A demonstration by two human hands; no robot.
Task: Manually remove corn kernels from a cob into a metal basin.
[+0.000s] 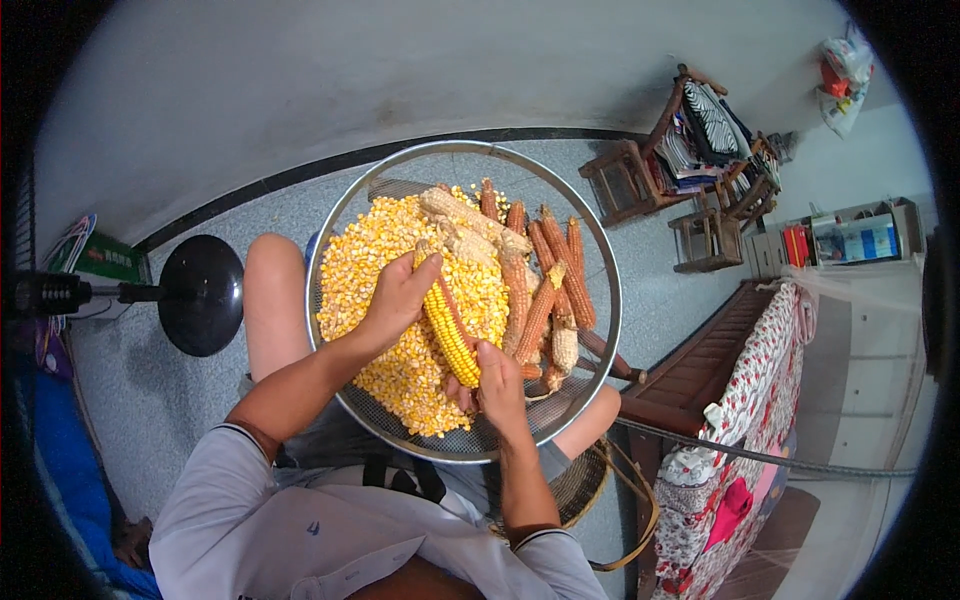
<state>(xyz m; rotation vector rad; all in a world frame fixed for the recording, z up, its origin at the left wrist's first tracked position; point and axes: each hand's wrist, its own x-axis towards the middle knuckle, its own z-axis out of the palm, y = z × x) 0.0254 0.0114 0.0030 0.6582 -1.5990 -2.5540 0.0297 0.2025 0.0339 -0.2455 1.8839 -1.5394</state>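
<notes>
A partly shelled ear of yellow corn (451,330) is held at a slant between my two hands. My left hand (401,296) grips its upper end, the thumb lying along the cob. Around its lower end are the fingers of my right hand (497,382), with the thumb against the kernels. A bare reddish strip runs down the side of the ear. Beneath it, loose kernels (367,262) lie heaped in a round metal-rimmed mesh sieve (616,300) across my lap. Stripped reddish cobs (566,259) and pale cobs (465,210) are piled at the sieve's right and far side.
Left of my knee stands a round black base (201,295) on a pole. A wicker basket (581,487) sits by my right leg. Wooden chairs (622,180) bearing folded cloth and papers are at upper right, and a bed with floral bedding (765,382) is at right.
</notes>
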